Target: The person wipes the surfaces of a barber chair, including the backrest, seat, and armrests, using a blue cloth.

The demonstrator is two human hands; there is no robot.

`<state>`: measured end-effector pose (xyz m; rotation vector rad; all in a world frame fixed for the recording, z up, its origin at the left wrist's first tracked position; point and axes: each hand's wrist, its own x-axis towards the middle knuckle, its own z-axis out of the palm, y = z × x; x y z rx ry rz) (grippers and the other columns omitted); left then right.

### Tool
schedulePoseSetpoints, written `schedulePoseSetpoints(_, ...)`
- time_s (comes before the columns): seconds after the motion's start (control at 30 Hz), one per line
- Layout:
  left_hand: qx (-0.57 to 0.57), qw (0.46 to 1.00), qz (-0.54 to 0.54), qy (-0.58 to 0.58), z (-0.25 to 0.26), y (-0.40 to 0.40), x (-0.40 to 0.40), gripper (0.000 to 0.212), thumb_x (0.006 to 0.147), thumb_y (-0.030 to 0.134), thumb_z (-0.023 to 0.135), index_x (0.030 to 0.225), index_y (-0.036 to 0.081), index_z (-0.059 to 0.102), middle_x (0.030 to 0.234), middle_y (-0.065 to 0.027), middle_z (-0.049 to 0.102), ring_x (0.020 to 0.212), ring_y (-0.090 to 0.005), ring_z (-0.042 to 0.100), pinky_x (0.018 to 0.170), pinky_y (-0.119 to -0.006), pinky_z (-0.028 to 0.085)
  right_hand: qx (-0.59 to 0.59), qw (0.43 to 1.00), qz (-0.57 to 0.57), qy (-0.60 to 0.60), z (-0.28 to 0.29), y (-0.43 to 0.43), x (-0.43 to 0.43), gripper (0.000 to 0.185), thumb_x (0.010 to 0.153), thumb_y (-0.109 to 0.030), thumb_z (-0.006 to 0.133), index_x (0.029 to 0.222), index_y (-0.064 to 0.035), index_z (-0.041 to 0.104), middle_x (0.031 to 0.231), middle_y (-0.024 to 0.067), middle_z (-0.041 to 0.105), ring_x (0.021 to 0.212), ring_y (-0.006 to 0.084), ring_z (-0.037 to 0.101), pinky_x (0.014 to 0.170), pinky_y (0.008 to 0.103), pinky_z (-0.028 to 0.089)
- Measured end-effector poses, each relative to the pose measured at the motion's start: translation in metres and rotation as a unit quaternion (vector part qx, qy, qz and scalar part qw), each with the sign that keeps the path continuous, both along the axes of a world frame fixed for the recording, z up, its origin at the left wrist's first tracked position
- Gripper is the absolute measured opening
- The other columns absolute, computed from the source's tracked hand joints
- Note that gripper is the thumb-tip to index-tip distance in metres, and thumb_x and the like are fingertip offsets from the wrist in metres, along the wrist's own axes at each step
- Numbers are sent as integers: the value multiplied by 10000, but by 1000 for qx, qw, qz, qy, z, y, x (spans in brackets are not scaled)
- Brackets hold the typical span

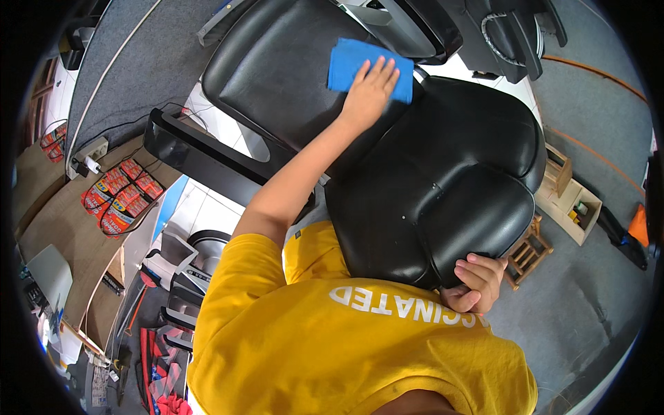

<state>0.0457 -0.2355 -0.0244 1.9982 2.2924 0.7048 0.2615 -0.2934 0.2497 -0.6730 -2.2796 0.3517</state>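
A folded blue cloth (345, 65) lies on the black padded seat (275, 78) of a salon chair. My left hand (371, 91) rests on top of the cloth with its fingers extended and pressing it against the seat. Nearer to my body is the chair's black padded backrest (394, 192), a few small light specks on its surface. My right hand (480, 285) holds the backrest's lower right edge with curled fingers, close to my yellow shirt; part of its grip is hidden.
Black armrests (207, 155) flank the seat. At left, a wooden counter (62, 207) holds red packs (122, 194) tangled with a black cable, and a power strip (93, 150). Another black chair (498, 31) stands at upper right. Wooden boxes (568, 199) and a small wooden rack (529, 254) are at right.
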Motion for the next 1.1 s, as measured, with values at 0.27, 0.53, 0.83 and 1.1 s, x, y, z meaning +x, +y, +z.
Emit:
schedulePoseSetpoints(0.27,-86,950,-169,-248,36,-84,4,491,750,49,561,1236,117,544,1311,-71,515,1296,-222,399,1074,-422,261,25,999,18,45,-6,3,-1,360,861,-212,407,618,-46,614,572,51,611,558,198,600,522,301,353)
schedulePoseSetpoints(0.53,168,953,169,-187,71,-22,-114,248,824,70,562,1064,20,603,932,-178,644,840,-346,613,740,-400,463,22,998,0,56,-5,1,-4,376,870,-227,407,618,-45,619,563,55,606,549,206,598,521,300,349)
schedulePoseSetpoints(0.83,8,974,227,11,32,37,-180,290,789,159,568,1073,144,628,919,-135,656,898,-312,612,755,-451,464,-4,999,-4,53,-3,-2,-5,375,872,-229,419,617,-51,628,587,46,619,584,199,610,535,296,352)
schedulePoseSetpoints(1.1,-57,995,-62,51,-3,72,-61,202,753,93,537,927,68,638,966,-105,651,1027,-282,576,950,-407,389,-30,999,5,10,2,-3,1,372,875,-231,396,630,-58,616,596,47,618,592,190,603,567,306,354)
